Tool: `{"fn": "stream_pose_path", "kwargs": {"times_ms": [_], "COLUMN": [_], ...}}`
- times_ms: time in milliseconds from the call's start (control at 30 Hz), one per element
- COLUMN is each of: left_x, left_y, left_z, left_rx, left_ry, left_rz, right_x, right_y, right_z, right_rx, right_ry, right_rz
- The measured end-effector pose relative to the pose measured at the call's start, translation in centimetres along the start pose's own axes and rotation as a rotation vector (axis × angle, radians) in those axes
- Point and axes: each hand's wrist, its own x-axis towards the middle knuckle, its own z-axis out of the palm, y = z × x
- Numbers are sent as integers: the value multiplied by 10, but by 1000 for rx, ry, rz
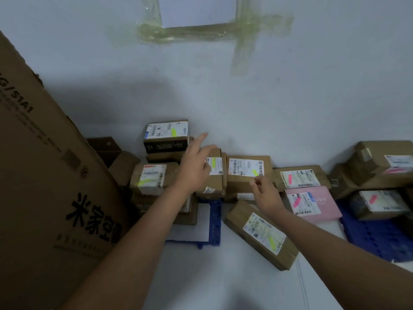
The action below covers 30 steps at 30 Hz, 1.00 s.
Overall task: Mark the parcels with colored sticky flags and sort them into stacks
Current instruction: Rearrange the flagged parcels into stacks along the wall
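The left hand (pixel 196 162) covers part of the label on a small brown parcel (pixel 212 175). Print on every shipping label is too small to read. The big carton (pixel 44 164) runs off the left edge, the taped paper sheet (pixel 196 10) off the top, and the far-right parcel (pixel 384 162) off the right edge.

open floor (pixel 223 276) in front of the parcel stacks (pixel 245 173); big carton (pixel 44 175) crowding the left.

The parcels (pixel 248 173) I sort are matt brown cardboard with smooth white paper labels (pixel 245 167), one mailer (pixel 312 203) is pink, the pallets (pixel 377 233) ribbed blue plastic, the wall (pixel 223 97) matt painted.
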Motion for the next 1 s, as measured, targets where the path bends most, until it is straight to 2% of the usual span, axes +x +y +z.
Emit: {"fn": "stream_pose_path", "kwargs": {"times_ms": [133, 267, 400, 500, 733, 833, 1000], "left_x": [-23, -57, -100, -129, -168, -180, -196], "left_y": [29, 48, 39, 17, -14, -20, -25], "left_z": [39, 74, 112, 129, 133, 131, 127], "left_rx": [-77, -153, -142, -112, -123, -141, -185], "left_ry": [-91, -218, -440, -551, -607, -616, -606], "left_rz": [29, -111, -223, -346, -591, -656, -738], "right_x": [-16, -29, -42, -48, -44, -39, -47], "right_y": [43, 74, 101, 113, 122, 128, 135], "right_z": [-11, -12, -6, 4, 26, 36, 47], "right_rx": [-72, -156, -323, -457, -630, -653, -800], "right_ry": [-2, -34, -219, -294, -348, -353, -288], "right_rz": [60, 80, 79, 67, 11, 44, 6]}}
